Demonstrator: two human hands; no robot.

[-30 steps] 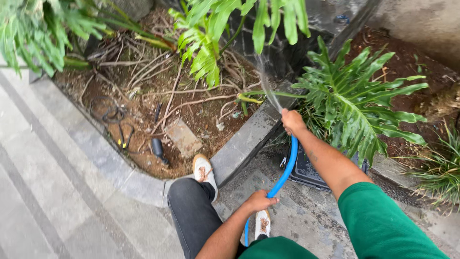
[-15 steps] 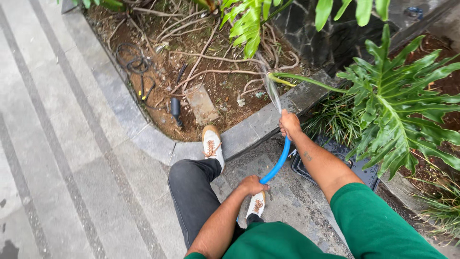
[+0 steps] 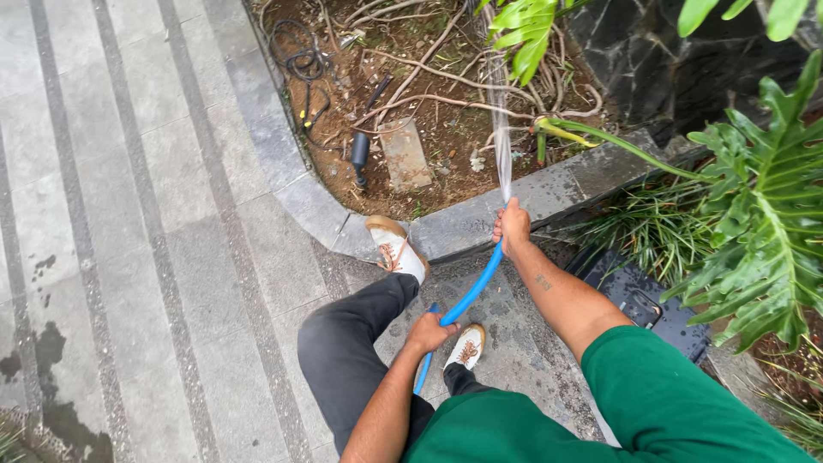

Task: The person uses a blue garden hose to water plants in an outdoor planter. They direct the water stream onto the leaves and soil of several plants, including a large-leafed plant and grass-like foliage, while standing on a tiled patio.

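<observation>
Right hand [image 3: 513, 227] fingers are clamped on the end of the blue rubber hose [image 3: 467, 297], spraying water [image 3: 500, 129] into the curb-edged soil bed [image 3: 429, 103] of roots. Left hand [image 3: 431, 331] grips the hose lower, beside a white shoe [image 3: 467, 346].

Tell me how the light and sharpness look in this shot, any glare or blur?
Head view: soft, even daylight, no hard shadows or glare; right hand and blue hose sharp; water stream streaked by motion; wet paving dark with a dull sheen; straight lines bow slightly toward the frame edges.
</observation>
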